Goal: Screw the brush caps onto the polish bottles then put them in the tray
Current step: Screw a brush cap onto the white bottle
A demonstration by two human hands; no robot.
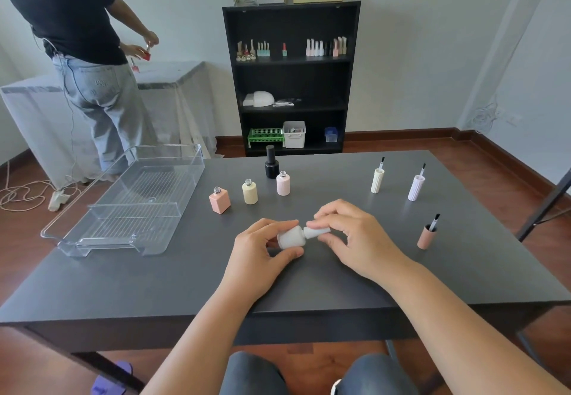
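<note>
My left hand [262, 255] grips a white polish bottle [292, 238] tilted on its side above the table. My right hand [355, 237] pinches the white cap [315, 232] that sits on the bottle's neck. Three open bottles stand further back: a peach square one [220, 200], a pale yellow one [250, 192] and a pale pink one [283, 184]. A black bottle [272, 163] with its cap on stands behind them. Three brush caps stand upside down at the right: cream [377, 180], lilac [416, 187] and peach [427, 235]. The clear tray [92, 234] lies at the left with nothing in it.
The dark grey table [185, 280] has its front edge close to my knees. A black shelf unit [292, 76] with bottles and boxes stands behind it. Another person [77, 39] works at a draped side table at the back left. A black stand leg [543, 206] leans at the right.
</note>
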